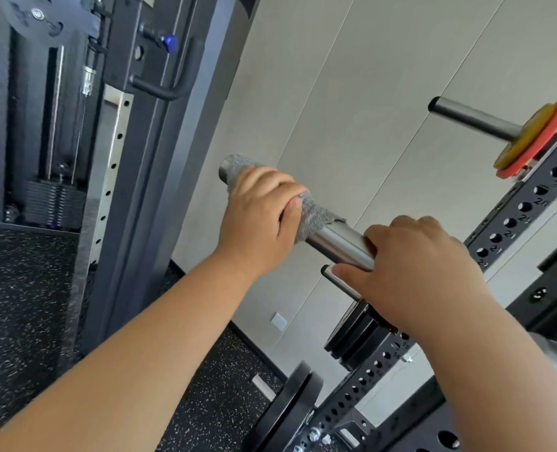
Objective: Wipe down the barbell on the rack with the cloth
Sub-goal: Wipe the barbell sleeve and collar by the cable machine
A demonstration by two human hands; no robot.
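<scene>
The barbell's bare steel sleeve (337, 242) runs from the picture's middle up to the left, ending near the wall. A grey cloth (316, 213) is wrapped round the sleeve's outer end. My left hand (259, 220) grips the cloth and the sleeve inside it, thumb over the top. My right hand (410, 272) holds the sleeve further in, fingers curled over it, close to the black rack upright (511, 220). The rest of the bar is hidden behind my right hand and arm.
A storage peg with yellow and red plates (531, 138) sticks out of the rack at upper right. Black plates (355, 334) hang on lower pegs. A cable machine with a weight stack (54, 200) stands at left. Speckled rubber floor (16, 305) lies below.
</scene>
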